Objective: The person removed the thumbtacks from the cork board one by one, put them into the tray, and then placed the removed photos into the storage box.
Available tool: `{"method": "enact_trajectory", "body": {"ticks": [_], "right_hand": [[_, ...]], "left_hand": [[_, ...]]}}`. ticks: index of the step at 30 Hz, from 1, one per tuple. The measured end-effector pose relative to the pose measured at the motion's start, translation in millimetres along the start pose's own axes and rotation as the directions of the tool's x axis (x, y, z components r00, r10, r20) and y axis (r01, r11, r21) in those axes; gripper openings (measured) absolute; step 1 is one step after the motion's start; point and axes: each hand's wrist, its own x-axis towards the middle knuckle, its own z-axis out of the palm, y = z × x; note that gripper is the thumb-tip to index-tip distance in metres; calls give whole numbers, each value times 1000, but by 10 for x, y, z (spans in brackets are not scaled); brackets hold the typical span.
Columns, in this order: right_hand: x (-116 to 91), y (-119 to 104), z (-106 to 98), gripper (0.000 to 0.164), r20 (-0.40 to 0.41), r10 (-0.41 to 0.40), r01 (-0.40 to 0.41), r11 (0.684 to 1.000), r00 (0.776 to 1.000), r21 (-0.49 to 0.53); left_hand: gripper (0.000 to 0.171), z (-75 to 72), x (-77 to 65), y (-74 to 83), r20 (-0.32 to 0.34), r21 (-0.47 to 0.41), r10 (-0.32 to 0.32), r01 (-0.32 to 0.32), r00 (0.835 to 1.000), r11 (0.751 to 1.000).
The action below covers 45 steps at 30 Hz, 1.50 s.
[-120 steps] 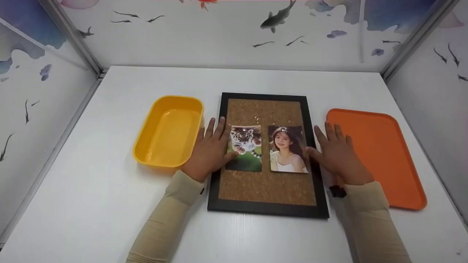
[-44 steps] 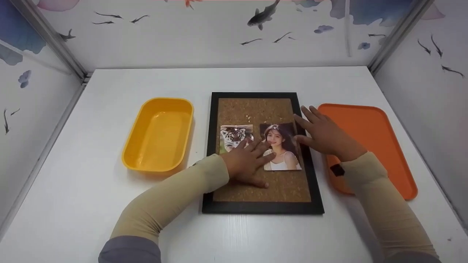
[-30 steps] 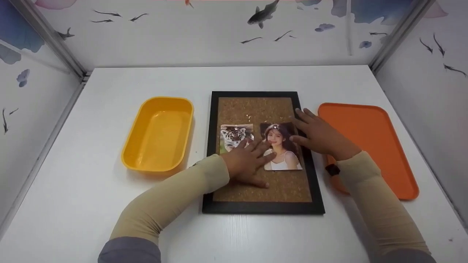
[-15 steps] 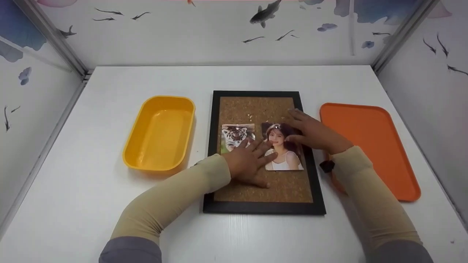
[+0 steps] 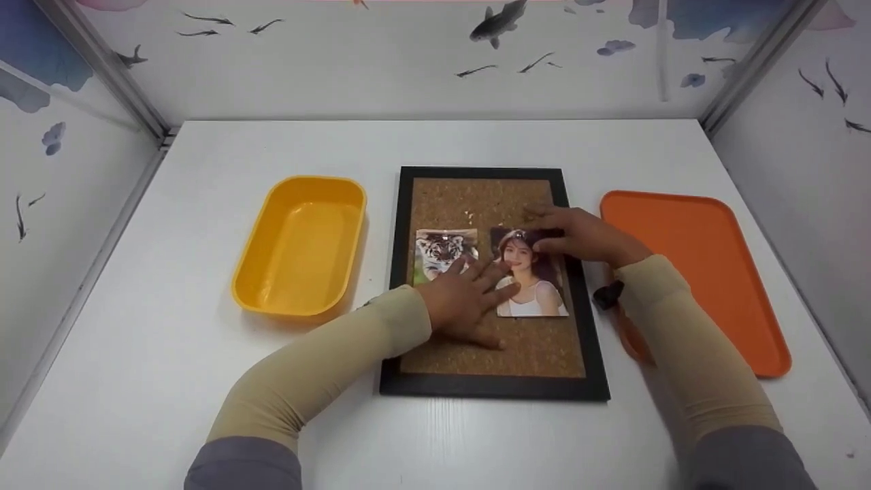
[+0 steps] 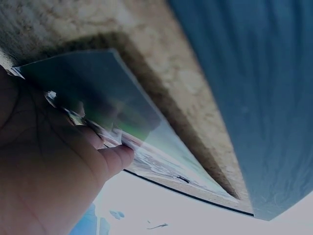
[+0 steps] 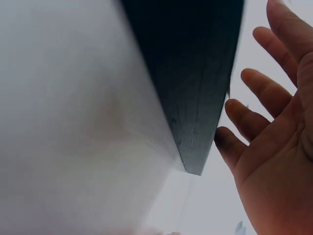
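Observation:
A cork board (image 5: 476, 361) in a black frame lies on the table, bearing a tiger photo (image 5: 442, 250) and a portrait photo (image 5: 534, 303). A small shiny pin (image 5: 519, 234) shows at the portrait's top edge, and another pin (image 5: 446, 237) at the tiger photo's top. My left hand (image 5: 464, 303) is spread over the board, covering the tiger photo's lower part and overlapping the portrait's left side. In the left wrist view the tiger photo (image 6: 88, 88) has its lower edge standing off the cork. Over the portrait's upper right corner is my right hand (image 5: 586, 235), fingers extended, thumb close to the pin.
A yellow tub (image 5: 299, 258) stands left of the board. To the right lies an orange tray (image 5: 708, 272), partly under my right forearm. Tiny glinting bits (image 5: 469, 216) show on the cork above the photos. Printed white panels enclose the white table (image 5: 170, 354).
My left hand has gone from the frame's left side to the board's middle, then stayed. My right hand has moved left from the right edge to the portrait's top.

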Motion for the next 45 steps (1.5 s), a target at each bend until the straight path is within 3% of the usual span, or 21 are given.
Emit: {"method": "enact_trajectory", "body": {"ticks": [18,29,37,45], "right_hand": [[110,74,-47,29,16,61,-63,987,998,149],[252,111,-66,22,50,42,-48,990,998,133],[272,126,-44,23,33,90,-93,988,995,119],[308,134,-15,24,13,81,-82,996,997,39]], "left_hand": [[98,-1,29,30,-19,-6,17,-17,1000,1000],[98,-9,26,-1,-36,36,17,-16,999,999],[97,6,25,5,-37,35,11,-10,999,999],[96,6,21,8,-25,39,7,-6,1000,999]]}}
